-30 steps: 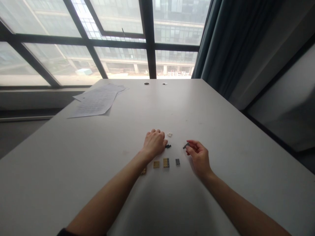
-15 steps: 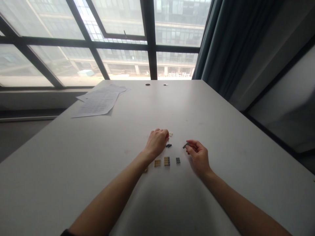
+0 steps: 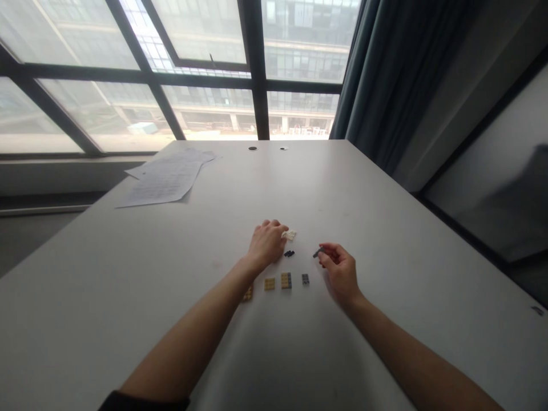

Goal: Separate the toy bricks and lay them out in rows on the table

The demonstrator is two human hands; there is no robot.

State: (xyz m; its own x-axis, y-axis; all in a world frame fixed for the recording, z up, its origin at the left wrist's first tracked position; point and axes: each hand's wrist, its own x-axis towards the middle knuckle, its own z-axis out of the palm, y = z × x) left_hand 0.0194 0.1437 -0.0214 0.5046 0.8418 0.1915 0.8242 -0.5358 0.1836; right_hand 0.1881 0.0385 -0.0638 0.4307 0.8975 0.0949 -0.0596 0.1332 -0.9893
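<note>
Small dark grey, elongated plastic-looking piece (image 3: 317,253) pinched narrowly in the right hand (image 3: 341,273), one end covered — small black pieces (image 3: 289,253) lying to its left. Small white pieces (image 3: 291,234) partly screened by the left hand (image 3: 266,244) — grip there cannot be told. Tan studded block (image 3: 248,294) partly hidden by the left forearm (image 3: 205,328).

Bricks (image 3: 286,280) in row on tbl (image 3: 274,188), other pcs (image 3: 289,253) behind, papers (image 3: 165,180) far L, window (image 3: 205,108) beyond tbl, curtain (image 3: 377,74) R.

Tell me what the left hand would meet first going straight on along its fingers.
Most likely the white building bricks, just at the fingertips of the left hand; depth is unclear, so they may already touch.
</note>
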